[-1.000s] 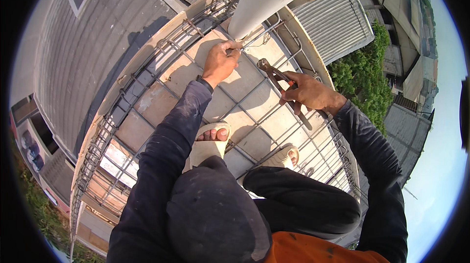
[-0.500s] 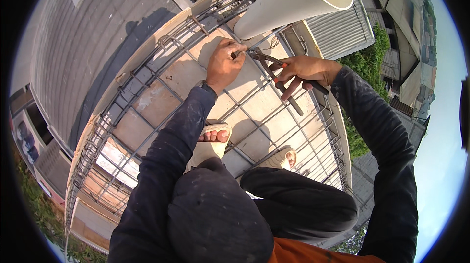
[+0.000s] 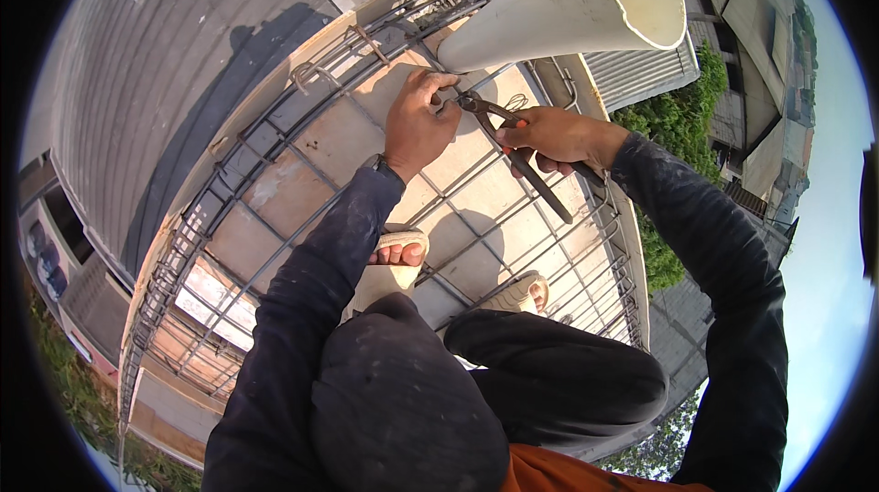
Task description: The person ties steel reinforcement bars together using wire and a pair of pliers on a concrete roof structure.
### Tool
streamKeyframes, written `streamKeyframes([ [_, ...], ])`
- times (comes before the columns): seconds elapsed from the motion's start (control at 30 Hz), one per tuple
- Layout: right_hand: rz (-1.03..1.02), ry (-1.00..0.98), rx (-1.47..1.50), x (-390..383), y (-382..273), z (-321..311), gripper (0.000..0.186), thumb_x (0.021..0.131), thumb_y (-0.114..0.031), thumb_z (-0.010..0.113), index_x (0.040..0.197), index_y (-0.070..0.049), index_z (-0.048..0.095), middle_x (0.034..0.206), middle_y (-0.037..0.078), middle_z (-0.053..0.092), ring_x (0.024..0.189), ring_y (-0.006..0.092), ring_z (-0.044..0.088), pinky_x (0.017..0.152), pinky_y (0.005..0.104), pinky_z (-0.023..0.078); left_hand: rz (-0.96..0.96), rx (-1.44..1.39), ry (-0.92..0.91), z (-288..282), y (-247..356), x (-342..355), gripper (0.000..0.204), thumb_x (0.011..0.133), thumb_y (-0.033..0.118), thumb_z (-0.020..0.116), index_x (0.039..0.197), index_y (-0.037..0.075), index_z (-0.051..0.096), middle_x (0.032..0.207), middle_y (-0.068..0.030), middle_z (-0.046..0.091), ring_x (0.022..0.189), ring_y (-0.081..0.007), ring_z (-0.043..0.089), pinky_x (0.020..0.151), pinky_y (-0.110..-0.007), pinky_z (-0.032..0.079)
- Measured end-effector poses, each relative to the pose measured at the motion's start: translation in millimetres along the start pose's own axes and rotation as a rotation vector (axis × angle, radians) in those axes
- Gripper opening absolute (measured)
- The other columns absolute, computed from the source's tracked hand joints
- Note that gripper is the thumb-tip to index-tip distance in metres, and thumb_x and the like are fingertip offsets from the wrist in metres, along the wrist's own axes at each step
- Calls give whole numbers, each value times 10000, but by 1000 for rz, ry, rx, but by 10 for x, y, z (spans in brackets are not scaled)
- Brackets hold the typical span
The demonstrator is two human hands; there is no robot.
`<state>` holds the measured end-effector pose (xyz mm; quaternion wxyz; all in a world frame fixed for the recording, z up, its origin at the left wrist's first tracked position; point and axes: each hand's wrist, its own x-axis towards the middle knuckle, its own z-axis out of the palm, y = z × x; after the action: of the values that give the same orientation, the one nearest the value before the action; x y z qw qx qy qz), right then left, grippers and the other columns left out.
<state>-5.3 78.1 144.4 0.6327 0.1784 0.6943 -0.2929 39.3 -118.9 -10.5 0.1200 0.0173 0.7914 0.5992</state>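
My right hand [image 3: 569, 137] is closed round the handles of end-cutting pincers [image 3: 548, 195], dark metal with orange-red parts near the grip. Their jaws sit at a steel bar crossing, just right of my left fingertips. My left hand [image 3: 418, 126] has thumb and forefinger pinched at that same spot; what they hold, if anything, is too small to make out. Beneath both hands runs a grid of steel reinforcing bars [image 3: 311, 168]. A thin loop of wire [image 3: 517, 101] shows just beyond the pincers.
A wide white pipe [image 3: 549, 16] rises at a slant beyond my hands. My sandalled feet [image 3: 400, 252] stand among the bars over pale panels. Board edges [image 3: 212, 149] border the grid. Outside them lie a grey corrugated roof [image 3: 211, 62] and green foliage [image 3: 673, 126].
The right fingers have closed further round the pincers, and the handles look nearer each other. My left hand stays at the crossing. The pipe has shifted right in view.
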Motion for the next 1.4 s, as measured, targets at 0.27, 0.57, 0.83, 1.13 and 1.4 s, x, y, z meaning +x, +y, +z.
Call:
streamKeyframes([
  [0.27,-63,-7,147,-190,157,-25,372,914,-324,791,1117,-27,698,833,40,738,543,39,543,433,217,405,602,306,-169,363,297,-225,705,811,114,791,1467,118,532,1328,-93,594,1316,-299,559,1246,-535,351],
  [0.57,-369,880,-1138,-681,322,411,646,907,-295,693,1459,13,556,1222,194,620,1121,375,655,899,506,578,551,219,-104,551,334,96,209,899,117,724,1075,102,612,971,-66,585,984,-305,591,910,-465,451],
  [0.83,-45,166,606,-551,560,90,583,1114,-452,374,1315,53,585,978,173,757,696,225,735,518,357,608,649,408,-173,648,668,-95,289,850,140,710,1128,83,655,1037,-76,688,1052,-291,677,1024,-463,492],
  [1.13,-333,935,-1206,-649,434,279,492,965,-251,666,1380,-7,568,1192,143,654,1102,307,649,923,471,535,532,214,-436,567,777,327,402,760,92,718,1142,16,621,957,-189,733,923,-400,734,806,-505,567],
  [1.4,-408,950,-1241,-236,907,-327,455,919,-97,633,1371,-75,588,1160,110,640,1107,305,653,932,483,546,577,367,-210,477,783,70,488,949,255,691,1381,59,575,1344,-135,662,1383,-307,554,1124,-492,420],
])
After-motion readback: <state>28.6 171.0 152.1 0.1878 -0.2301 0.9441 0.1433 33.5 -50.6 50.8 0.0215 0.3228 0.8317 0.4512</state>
